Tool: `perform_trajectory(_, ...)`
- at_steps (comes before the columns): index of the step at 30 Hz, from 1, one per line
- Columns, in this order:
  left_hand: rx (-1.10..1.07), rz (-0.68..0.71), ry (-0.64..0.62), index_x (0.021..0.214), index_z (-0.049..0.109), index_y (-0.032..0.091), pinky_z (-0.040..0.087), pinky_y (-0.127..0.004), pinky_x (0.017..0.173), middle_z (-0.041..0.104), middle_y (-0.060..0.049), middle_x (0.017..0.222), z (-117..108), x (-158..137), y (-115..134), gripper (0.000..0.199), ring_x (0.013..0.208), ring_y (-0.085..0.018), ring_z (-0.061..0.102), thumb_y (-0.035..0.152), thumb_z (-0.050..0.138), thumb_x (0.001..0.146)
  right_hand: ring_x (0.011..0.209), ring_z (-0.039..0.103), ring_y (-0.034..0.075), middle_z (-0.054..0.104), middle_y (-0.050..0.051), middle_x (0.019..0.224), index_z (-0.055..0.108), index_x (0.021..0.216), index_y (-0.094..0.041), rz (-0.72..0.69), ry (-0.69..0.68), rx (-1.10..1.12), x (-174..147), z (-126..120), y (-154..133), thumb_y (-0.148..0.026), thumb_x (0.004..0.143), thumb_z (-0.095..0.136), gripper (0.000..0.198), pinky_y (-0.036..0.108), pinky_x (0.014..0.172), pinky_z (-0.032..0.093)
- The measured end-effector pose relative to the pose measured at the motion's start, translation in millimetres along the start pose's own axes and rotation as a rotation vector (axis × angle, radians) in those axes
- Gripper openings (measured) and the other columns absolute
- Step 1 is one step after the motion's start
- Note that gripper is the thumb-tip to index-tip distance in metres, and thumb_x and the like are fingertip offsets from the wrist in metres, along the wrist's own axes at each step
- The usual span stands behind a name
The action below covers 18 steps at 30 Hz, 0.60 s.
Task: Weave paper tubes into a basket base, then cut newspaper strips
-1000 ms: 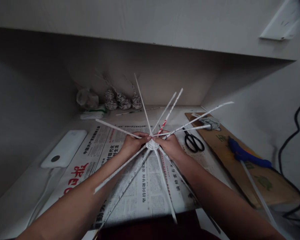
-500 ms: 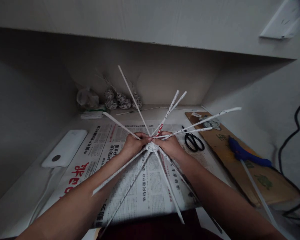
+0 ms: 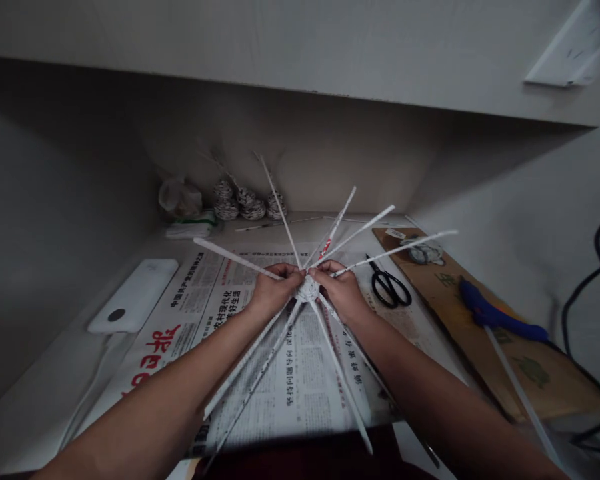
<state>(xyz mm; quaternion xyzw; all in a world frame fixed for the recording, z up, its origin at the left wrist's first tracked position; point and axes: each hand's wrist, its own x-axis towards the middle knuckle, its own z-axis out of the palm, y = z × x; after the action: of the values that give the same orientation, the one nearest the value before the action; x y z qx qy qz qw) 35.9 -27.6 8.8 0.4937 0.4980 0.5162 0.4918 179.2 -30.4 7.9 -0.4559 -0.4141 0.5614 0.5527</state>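
Observation:
A small round woven paper base (image 3: 307, 289) is held up over the newspaper, with several rolled-paper sticks (image 3: 339, 380) fanning out from it on all sides. My left hand (image 3: 279, 287) is closed on the base's left edge, thumb on top near the upper rim. On the opposite side my right hand (image 3: 336, 285) pinches at the upper right edge, its thumb and finger among the sticks there. Which strand the right fingers grip is too small to make out. Both hands almost meet at the far side of the base.
Newspaper (image 3: 180, 320) covers the desk. Black scissors (image 3: 391, 287) lie to the right, beside cardboard (image 3: 480, 353) bearing a blue glue gun (image 3: 500, 317). A white power bank (image 3: 135, 297) lies left. Woven gourds (image 3: 253, 203) and a plastic bag (image 3: 180, 197) stand at the back, under an overhanging panel (image 3: 300, 47).
The sticks on the far side have shifted: two upper ones that lay close together now spread apart, and the right-hand pair has swung. My right fingers have moved slightly along the rim.

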Motion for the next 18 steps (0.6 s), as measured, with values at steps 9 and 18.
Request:
perform_trajectory(9, 0.008, -0.051, -0.021, 0.065, 0.071, 0.017, 0.036, -0.025, 0.054, 0.065, -0.001, 0.060, -0.7, 0.4, -1.1, 0.027, 0.054, -0.013, 0.052, 0.042, 0.080, 0.059, 0.052, 0.053, 0.012, 0.059, -0.006, 0.056, 0.057, 0.064, -0.021, -0.038, -0.039, 0.100, -3.0, 2.5, -4.0, -0.037, 0.059, 0.084, 0.031, 0.026, 0.054, 0.041)
perform_trajectory(18, -0.038, 0.014, 0.020, 0.063, 0.068, 0.016, 0.039, -0.025, 0.057, 0.064, 0.001, 0.059, -5.3, 7.2, -6.2, 0.022, 0.055, -0.013, 0.053, 0.035, 0.078, 0.057, 0.067, 0.064, 0.016, 0.072, 0.000, 0.073, 0.073, 0.091, -0.019, -0.117, -0.034, -0.105, 1.5, -0.6, 4.2, -0.037, 0.060, 0.084, 0.038, 0.029, 0.068, 0.050)
